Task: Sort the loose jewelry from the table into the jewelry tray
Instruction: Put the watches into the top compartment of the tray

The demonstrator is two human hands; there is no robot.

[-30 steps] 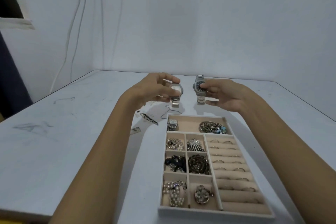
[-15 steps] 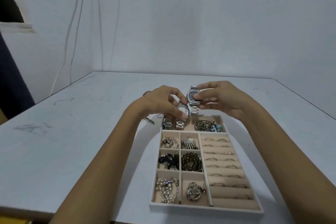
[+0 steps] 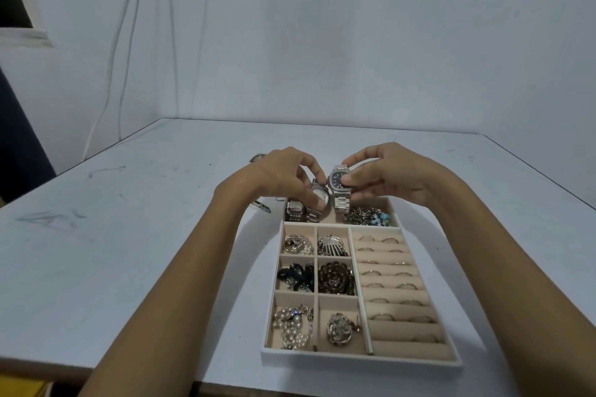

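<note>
Mid-frame, left hand (image 3: 277,177) pinches a white-dial watch (image 3: 321,197), right hand (image 3: 387,175) a dark-dial watch (image 3: 338,180), over the jewelry tray's (image 3: 354,361) far compartment; a loose clip (image 3: 263,206) lies just left.

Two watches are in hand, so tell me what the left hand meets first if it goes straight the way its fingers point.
Probably the far compartment floor of the jewelry tray, right beside the square watch lying there; the left hand pinches a white-faced watch. Depth is unclear.

Jewelry tray (image 3: 361,360) on table (image 3: 129,235); two watches (image 3: 338,190) above its far compartment.
</note>
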